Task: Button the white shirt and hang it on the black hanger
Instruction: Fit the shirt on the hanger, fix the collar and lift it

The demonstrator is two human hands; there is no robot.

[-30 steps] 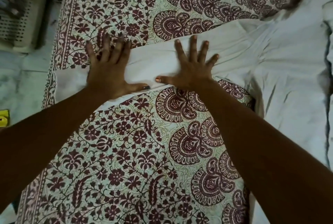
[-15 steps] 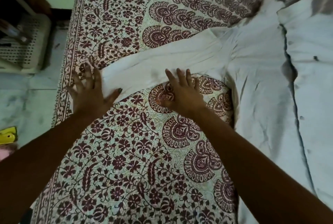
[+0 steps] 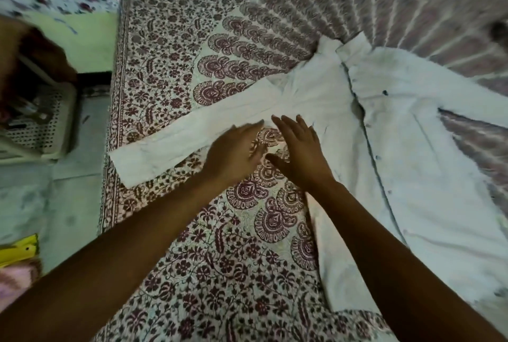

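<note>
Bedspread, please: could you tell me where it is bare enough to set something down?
Bare: below the outstretched sleeve, between the forearms; and above it, left of the collar. Crowded: the right, under the white shirt.

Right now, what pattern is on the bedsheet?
The printed bedsheet has maroon flowers on cream; head view.

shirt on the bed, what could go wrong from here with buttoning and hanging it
1. The sleeve ends at the edge of the bed; tugging the shirt may drag the cuff off toward the floor.
2. The front looks unbuttoned along its whole length, so starting at the wrong button would likely close it crooked.
3. The cloth is creased at the shoulder, just above the right hand; those creases may stay once it hangs.
</note>
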